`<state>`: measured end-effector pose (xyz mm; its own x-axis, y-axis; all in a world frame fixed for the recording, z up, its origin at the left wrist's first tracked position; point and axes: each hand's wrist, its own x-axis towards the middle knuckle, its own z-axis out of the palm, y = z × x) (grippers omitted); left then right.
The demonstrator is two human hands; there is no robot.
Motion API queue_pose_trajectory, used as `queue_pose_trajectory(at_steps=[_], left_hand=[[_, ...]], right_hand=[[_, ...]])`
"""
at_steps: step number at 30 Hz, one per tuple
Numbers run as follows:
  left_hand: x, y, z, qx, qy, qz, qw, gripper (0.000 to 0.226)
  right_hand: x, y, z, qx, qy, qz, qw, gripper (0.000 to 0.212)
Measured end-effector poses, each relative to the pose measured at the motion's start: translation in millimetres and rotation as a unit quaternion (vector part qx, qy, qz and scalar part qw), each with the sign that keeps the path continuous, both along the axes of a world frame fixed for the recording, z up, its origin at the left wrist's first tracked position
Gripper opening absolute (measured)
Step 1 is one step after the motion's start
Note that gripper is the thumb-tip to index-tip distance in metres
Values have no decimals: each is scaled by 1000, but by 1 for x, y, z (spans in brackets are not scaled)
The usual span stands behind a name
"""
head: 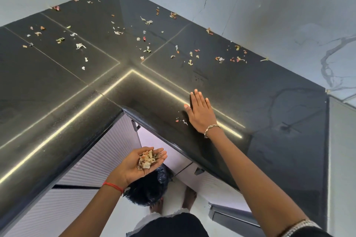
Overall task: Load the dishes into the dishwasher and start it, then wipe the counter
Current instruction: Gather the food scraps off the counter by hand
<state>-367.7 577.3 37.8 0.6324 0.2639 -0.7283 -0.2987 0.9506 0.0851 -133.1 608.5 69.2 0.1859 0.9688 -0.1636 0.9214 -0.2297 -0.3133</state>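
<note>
Scraps [146, 159] in cupped left hand [133, 170]; right hand [200, 114] flat on counter [77, 86], fingers [198, 99] toward wall [269, 15].

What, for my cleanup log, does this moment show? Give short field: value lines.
counter: black, glossy, wraps an inner corner
right hand: flat on the counter, fingers straight
left hand: palm up, cupped, carrying a pile of scraps off the counter edge
loose scraps: scattered over the far counter; a few beside the right hand
black bag: below the left hand

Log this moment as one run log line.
step: clearing counter | left hand: cupped, holds food scraps | right hand: flat on counter | scattered scraps: uncollected
</note>
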Motion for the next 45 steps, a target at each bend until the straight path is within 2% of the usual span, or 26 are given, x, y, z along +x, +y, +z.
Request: queue_pose_trajectory(at_steps=[1,4,9,10,12,14,15,17,19,21,23,25,27,30,32,35,37,39,41,43,45], left_hand=[[2,-1,-5,-8,15,-8,1000,24],[12,2,-21,-29,37,-30,998,35],[27,9,-30,-9,14,-50,999,47],[29,11,-29,-1,8,-47,999,48],[33,13,-26,8,5,-48,999,50],[36,15,-24,5,1,-51,999,48],[36,17,-23,5,8,-47,999,47],[37,19,-22,3,25,-33,999,45],[39,19,-22,2,31,-21,999,41],[41,19,-22,13,40,-11,999,37],[42,19,-23,49,63,-13,997,33],[41,17,-23,68,78,-31,994,38],[42,15,-22,104,96,-42,989,47],[41,8,-16,174,128,-46,975,42],[38,8,-14,162,88,-45,982,39],[33,6,-23,107,27,-31,993,51],[29,1,-26,92,31,-30,995,53],[23,-6,-30,65,24,-19,997,46],[14,-13,-39,30,23,7,999,45],[6,-21,-54,-6,40,60,997,49],[-2,-28,-73,-27,57,111,992,52]], right_hand=[[-4,-2,-1,-7,-23,18,1000,62],[-22,-17,-3,-10,-38,78,996,64],[-53,-51,-4,-6,-31,204,978,69],[-57,-56,-3,-10,1,230,973,69],[-60,-62,6,-21,159,222,962,56],[-56,-59,17,-6,303,139,943,49],[-52,-55,20,14,320,99,942,48],[-46,-45,17,29,255,59,965,48],[-50,-40,8,-1,99,78,992,52],[-63,-46,-3,-10,-26,122,992,64],[-76,-58,-10,3,-61,158,986,71],[-85,-71,-14,22,-68,190,979,74],[-92,-82,-15,29,-36,227,973,73],[-101,-95,-15,6,133,249,959,61],[-102,-99,-11,34,231,203,951,57],[-101,-101,-7,86,365,102,922,45],[-100,-107,-9,121,407,39,905,40],[-101,-115,-18,147,439,-34,885,38],[-106,-124,-30,176,476,-119,853,33],[-112,-131,-41,185,550,-224,783,25],[-120,-135,-59,137,646,-340,670,27]])
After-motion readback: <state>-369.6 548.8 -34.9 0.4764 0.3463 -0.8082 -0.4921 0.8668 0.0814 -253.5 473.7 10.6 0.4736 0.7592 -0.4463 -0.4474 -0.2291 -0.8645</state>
